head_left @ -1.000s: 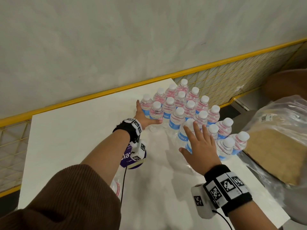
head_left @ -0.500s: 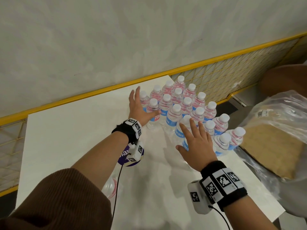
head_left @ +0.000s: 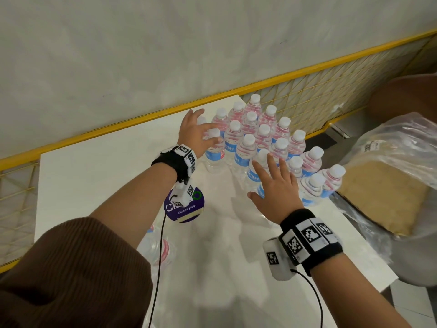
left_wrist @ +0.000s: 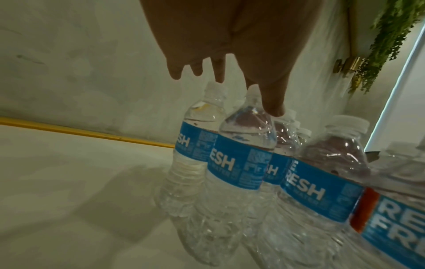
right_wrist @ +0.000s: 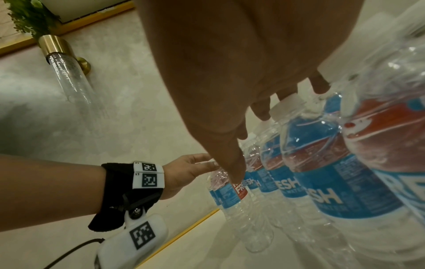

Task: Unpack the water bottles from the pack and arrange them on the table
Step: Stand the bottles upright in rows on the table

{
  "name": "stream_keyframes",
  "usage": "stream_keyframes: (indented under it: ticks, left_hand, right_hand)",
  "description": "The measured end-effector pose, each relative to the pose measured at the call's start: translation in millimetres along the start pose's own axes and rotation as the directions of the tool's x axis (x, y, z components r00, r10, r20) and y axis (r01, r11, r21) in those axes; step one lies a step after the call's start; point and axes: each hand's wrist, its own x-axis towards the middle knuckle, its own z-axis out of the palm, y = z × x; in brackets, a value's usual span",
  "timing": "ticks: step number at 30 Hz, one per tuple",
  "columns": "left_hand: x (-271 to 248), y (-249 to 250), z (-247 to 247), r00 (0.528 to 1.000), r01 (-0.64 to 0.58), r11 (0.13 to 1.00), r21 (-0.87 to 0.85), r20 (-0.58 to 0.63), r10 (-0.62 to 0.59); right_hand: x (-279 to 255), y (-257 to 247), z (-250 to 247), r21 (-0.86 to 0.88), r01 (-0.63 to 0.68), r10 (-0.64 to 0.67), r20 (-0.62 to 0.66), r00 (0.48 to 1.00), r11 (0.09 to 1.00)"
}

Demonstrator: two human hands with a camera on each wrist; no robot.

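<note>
Several clear water bottles point(head_left: 262, 138) with blue labels and white caps stand packed together at the far right of the white table point(head_left: 94, 176). My left hand point(head_left: 196, 132) hovers flat over the caps of the leftmost bottles, fingers straight. In the left wrist view its fingertips point(left_wrist: 218, 71) are just above a cap and the thumb touches a bottle point(left_wrist: 241, 163) at the neck. My right hand point(head_left: 275, 185) lies with spread fingers against the nearest bottles' tops. The right wrist view shows that palm point(right_wrist: 230, 91) open beside the row of bottles point(right_wrist: 322, 163). Neither hand grips anything.
A purple round sticker point(head_left: 186, 207) lies on the table under my left wrist. Another bottle point(head_left: 160, 247) lies partly hidden below my left forearm. Crumpled clear plastic wrap point(head_left: 390, 162) sits off the table's right edge. A yellow mesh railing point(head_left: 307, 91) runs behind the table.
My left hand has lifted from the side of the leftmost bottles to above their caps, farther back. My right hand stays on the near bottles.
</note>
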Motion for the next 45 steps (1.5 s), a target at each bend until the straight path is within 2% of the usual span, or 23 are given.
stream_keyframes:
  ticks: [3, 5, 7, 11, 13, 16, 26, 29, 31, 33, 36, 40, 45]
  left_hand:
    - [-1.1, 3.1, 0.0, 0.999, 0.037, 0.998, 0.056, -0.013, -0.036]
    - [-3.0, 4.5, -1.3, 0.998, 0.066, 0.997, 0.034, 0.0, -0.066]
    - [-5.3, 4.3, -4.0, 0.992, 0.125, 0.991, -0.04, 0.034, -0.123]
    - [-7.8, -4.9, -8.5, 0.948, 0.295, 0.929, -0.225, 0.186, -0.257]
    - [-10.7, -10.5, -5.2, 0.947, 0.276, 0.931, -0.24, 0.23, -0.222]
    - [-12.9, -11.6, 1.9, 0.96, 0.22, 0.935, -0.279, 0.23, -0.157]
    - [-14.3, -15.4, 10.7, 0.968, 0.205, 0.937, -0.283, 0.198, -0.152]
    - [-20.1, -18.4, 12.2, 0.952, 0.296, 0.872, -0.389, 0.196, -0.236]
    - [-21.1, -21.6, 11.0, 0.922, 0.381, 0.852, -0.359, 0.213, -0.323]
    - [-18.6, -27.7, 10.9, 0.911, 0.403, 0.856, -0.324, 0.233, -0.341]
    - [-13.5, -29.0, 12.4, 0.915, 0.396, 0.868, -0.301, 0.208, -0.345]
    - [-2.7, -28.6, 7.4, 0.937, 0.349, 0.904, -0.248, 0.074, -0.342]
    - [7.4, -28.6, 0.6, 0.962, 0.27, 0.906, -0.325, 0.135, -0.238]
  right_hand:
    - [-0.2, 0.0, -2.4, 0.035, -0.011, 0.011, 0.005, 1.0, 0.999]
    - [0.6, 1.9, -6.5, 0.058, -0.034, 0.034, -0.01, 0.999, 0.998]
    - [1.8, 6.1, -8.3, 0.024, -0.039, 0.04, -0.031, 0.999, 0.999]
    - [2.7, 11.6, -2.8, -0.052, 0.004, -0.005, -0.009, 1.0, 0.999]
    - [3.0, 11.7, -0.9, -0.064, 0.013, -0.013, 0.001, 1.0, 0.998]
    - [4.6, 12.4, -2.9, -0.044, 0.011, -0.011, 0.008, 1.0, 0.999]
    - [4.2, 12.3, -2.6, -0.059, 0.017, -0.016, 0.015, 1.0, 0.998]
    - [4.8, 12.8, -2.6, -0.057, 0.018, -0.017, 0.027, 1.0, 0.998]
    - [4.9, 13.0, -2.4, -0.059, 0.02, -0.018, 0.027, 0.999, 0.998]
    - [4.9, 13.1, -2.5, -0.054, 0.02, -0.018, 0.032, 0.999, 0.998]
    - [5.2, 13.7, -2.5, -0.057, 0.019, -0.017, 0.038, 0.999, 0.998]
    - [6.0, 13.6, -2.2, -0.056, 0.017, -0.015, 0.037, 0.999, 0.998]
    - [5.6, 13.7, -1.6, -0.059, 0.017, -0.015, 0.039, 0.999, 0.998]
